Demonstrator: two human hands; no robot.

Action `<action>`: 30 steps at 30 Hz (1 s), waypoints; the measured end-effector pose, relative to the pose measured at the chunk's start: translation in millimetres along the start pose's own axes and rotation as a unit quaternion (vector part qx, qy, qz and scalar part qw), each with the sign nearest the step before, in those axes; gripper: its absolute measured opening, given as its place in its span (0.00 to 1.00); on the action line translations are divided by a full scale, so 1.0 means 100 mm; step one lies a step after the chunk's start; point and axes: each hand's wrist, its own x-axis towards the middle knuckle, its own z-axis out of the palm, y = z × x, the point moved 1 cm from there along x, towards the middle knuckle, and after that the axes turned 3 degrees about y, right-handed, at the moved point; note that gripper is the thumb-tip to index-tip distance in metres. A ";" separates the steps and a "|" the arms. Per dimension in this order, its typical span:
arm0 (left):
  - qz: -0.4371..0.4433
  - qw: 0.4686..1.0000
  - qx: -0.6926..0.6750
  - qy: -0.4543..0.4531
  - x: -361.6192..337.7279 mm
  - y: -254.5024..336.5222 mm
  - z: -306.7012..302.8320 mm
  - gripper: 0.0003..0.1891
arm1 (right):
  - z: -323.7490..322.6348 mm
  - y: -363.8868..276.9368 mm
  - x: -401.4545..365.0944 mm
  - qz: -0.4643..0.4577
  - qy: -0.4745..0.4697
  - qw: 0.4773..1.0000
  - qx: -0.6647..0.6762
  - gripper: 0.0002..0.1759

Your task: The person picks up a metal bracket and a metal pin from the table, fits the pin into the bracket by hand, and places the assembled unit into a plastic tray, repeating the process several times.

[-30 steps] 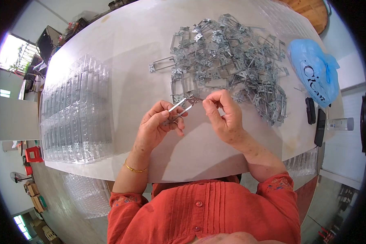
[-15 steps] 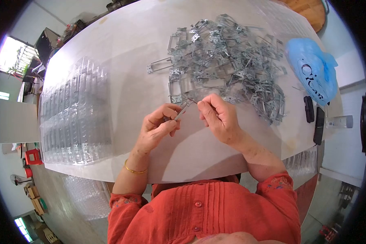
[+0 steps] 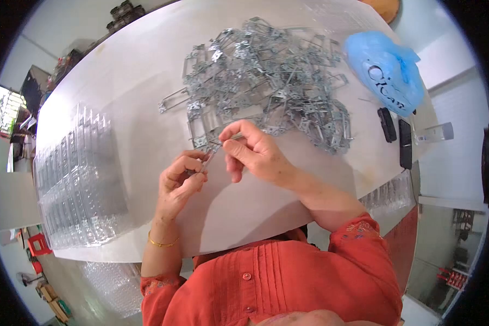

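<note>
My left hand [image 3: 182, 176] is closed around a small metal bracket [image 3: 207, 157] with its far end sticking out past the fingers. Close to that end is my right hand [image 3: 255, 155], thumb and forefinger pinched on a thin metal rod [image 3: 218, 143] that meets the bracket. Part of the bracket is hidden inside my left fingers. Just beyond both hands lies a large tangled heap of metal wire-and-plate brackets [image 3: 266, 76], its nearest pieces right by my fingertips.
Clear plastic blister trays [image 3: 79, 185] lie on the white table [image 3: 141, 130] at left. To the right are a blue plastic bag [image 3: 386, 70], a black case [image 3: 387, 125], a dark phone-like slab [image 3: 405, 144] and a clear container [image 3: 439, 132]. Bubble wrap [image 3: 111, 288] shows below the table's left edge.
The camera view has turned, so the table's contents sit further left. Both hands remain together at the bracket, and the right hand's lower fingers are more spread.
</note>
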 end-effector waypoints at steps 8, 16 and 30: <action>0.002 1.000 0.029 -0.010 -0.01 0.03 0.02 0.03 | -0.06 -0.06 0.00 0.045 -0.077 0.996 -0.005 0.12; 0.052 0.989 0.131 -0.044 -0.01 0.01 0.04 0.04 | -0.06 -0.12 -0.02 0.000 -0.013 0.980 -0.197 0.08; -0.060 0.975 -0.214 -0.005 0.05 -0.06 -0.10 0.06 | -0.04 -0.12 -0.02 -0.110 0.111 0.976 -0.152 0.03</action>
